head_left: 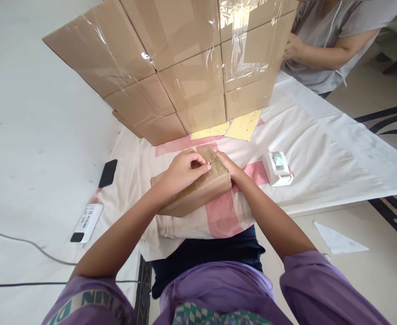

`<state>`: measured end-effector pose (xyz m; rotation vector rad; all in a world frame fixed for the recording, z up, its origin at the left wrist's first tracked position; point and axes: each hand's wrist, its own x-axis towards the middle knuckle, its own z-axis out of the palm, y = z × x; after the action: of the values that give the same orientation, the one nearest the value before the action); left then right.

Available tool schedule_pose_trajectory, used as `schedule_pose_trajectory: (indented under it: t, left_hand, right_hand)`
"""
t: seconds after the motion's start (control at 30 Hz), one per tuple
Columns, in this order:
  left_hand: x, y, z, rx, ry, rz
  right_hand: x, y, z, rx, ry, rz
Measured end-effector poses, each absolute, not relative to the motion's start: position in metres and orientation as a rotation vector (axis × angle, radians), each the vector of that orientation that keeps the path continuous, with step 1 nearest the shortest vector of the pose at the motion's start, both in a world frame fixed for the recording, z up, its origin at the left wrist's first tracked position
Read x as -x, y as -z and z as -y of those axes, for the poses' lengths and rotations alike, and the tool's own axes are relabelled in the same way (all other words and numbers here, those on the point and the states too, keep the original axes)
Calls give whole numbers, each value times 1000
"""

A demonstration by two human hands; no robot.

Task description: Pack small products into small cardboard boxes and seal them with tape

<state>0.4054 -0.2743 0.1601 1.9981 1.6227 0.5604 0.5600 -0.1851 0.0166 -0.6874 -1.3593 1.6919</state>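
A small taped cardboard box [198, 196] lies on the cloth in front of me. My left hand [187, 168] rests over its top, with thumb and forefinger pinched together near the box's right end. Something thin and pale, perhaps a bit of tape or string, shows at those fingertips; it is too small to name. My right hand [228, 164] grips the box's right end from the side, and its fingers are largely hidden behind the box.
Large taped cardboard panels [191, 81] stand upright behind the box, with yellow paper sheets [244, 126] at their foot. To the right sits a white tape dispenser [277, 169]. A black phone [108, 174] and white power strip [87, 222] are at left. Another person's hand [293, 47] touches the panels.
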Motion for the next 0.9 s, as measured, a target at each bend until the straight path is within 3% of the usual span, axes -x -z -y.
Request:
schedule_pose_trajectory:
  t: [0.53,0.9]
  left_hand:
    - [-399,-161,268,-2194,-510,-1809]
    - [-386,-162,230,-1975,-301,-1550]
  right_hand:
    - [-559,-17,185,662,-1778,1312]
    - [-597,-42,209,765,-1513,1479]
